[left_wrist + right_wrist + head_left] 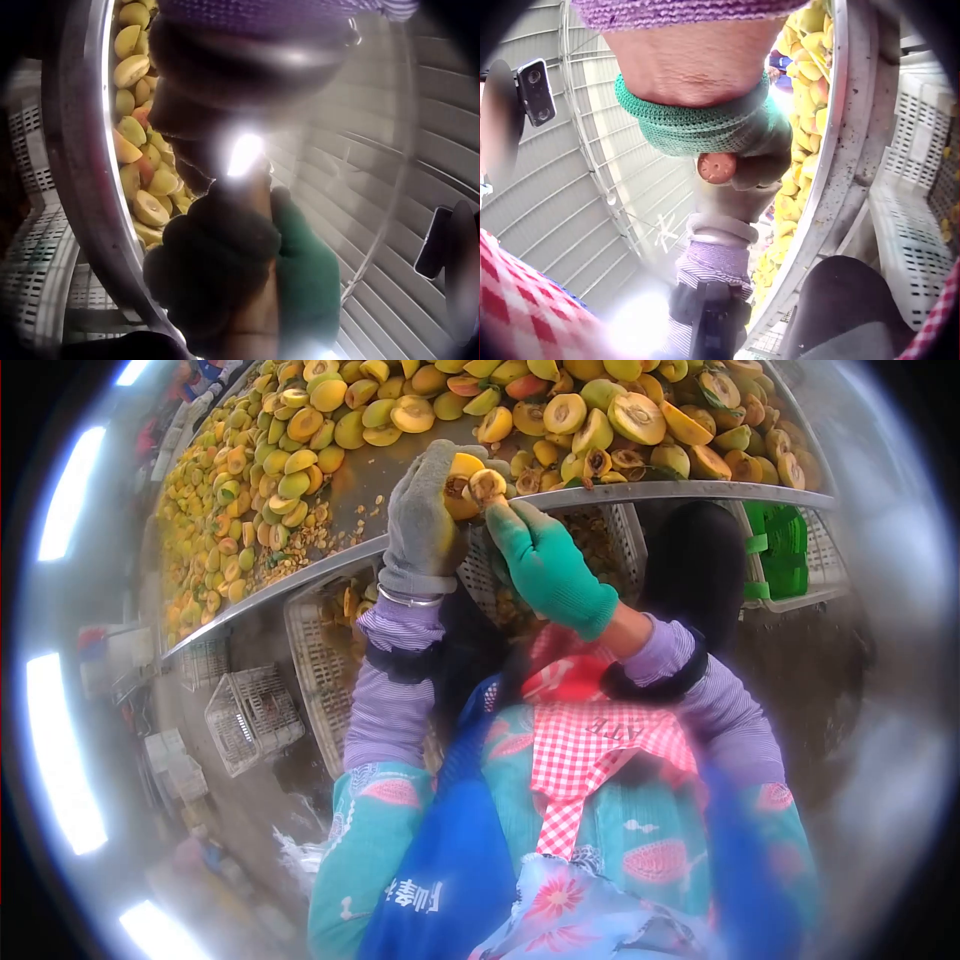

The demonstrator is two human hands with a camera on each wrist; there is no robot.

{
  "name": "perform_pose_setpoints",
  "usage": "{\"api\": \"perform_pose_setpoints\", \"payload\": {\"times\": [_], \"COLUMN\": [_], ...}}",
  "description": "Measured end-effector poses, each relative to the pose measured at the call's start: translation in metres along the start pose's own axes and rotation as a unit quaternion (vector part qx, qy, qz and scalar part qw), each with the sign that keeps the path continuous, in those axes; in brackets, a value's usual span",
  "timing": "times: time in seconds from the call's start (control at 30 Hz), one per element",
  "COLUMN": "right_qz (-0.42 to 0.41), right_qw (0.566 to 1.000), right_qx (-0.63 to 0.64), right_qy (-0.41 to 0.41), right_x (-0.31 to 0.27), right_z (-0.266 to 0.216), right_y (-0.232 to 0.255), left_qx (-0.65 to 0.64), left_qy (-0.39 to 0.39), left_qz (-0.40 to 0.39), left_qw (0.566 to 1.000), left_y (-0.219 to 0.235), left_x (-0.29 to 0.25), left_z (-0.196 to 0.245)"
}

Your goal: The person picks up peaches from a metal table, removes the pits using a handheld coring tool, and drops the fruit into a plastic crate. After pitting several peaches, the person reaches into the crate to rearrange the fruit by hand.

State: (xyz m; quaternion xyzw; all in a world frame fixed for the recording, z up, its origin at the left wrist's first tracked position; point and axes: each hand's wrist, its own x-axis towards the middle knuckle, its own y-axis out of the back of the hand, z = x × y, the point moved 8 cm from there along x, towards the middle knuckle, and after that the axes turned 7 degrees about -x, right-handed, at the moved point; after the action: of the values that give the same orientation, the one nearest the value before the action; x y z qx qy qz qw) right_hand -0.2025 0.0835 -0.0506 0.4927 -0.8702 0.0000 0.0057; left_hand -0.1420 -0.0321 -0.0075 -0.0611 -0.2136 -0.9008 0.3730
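My left hand [422, 510], in a grey glove, holds a cut yellow peach [463, 488] over the metal table's near edge. Right beside that peach is a smaller, brownish cut piece [488, 484], at the fingertips of my right hand [555, 565]. The right hand wears a green glove and grips a tool with a round brown handle, whose butt end [717, 169] sticks out of the fist in the right wrist view. The tool's working end is hidden by fruit and fingers. Both hands are close together; in the left wrist view they are dark against the light.
Halved peaches [640, 418] are heaped across the table, with small pits and scraps [315, 530] on its bare metal. Below the raised table rim [700, 490] stand white plastic crates [320, 660], some holding fruit pieces. A green basket [778, 550] sits to the right, near my dark-clad knee.
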Motion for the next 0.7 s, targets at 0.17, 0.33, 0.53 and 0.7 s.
{"api": "perform_pose_setpoints", "payload": {"times": [0.17,0.33,0.53,0.7], "right_qz": [0.035,0.002,0.023,0.046], "right_qw": [0.994,0.997,0.993,0.999], "right_qx": [0.028,-0.075,-0.096,0.019], "right_qy": [-0.101,0.02,0.067,0.014], "right_x": [0.0,-0.007,-0.01,-0.01], "right_z": [0.028,0.0,-0.007,-0.005], "right_y": [0.019,0.005,0.004,-0.002], "left_qx": [0.063,-0.085,-0.315,-0.272], "left_qy": [-0.065,-0.008,0.113,0.064], "left_qz": [0.028,0.056,0.106,0.149], "left_qw": [0.995,0.995,0.936,0.949], "left_y": [-0.004,-0.01,-0.017,-0.021], "left_x": [-0.011,-0.021,-0.021,-0.018], "left_z": [0.021,0.029,0.015,0.018]}}
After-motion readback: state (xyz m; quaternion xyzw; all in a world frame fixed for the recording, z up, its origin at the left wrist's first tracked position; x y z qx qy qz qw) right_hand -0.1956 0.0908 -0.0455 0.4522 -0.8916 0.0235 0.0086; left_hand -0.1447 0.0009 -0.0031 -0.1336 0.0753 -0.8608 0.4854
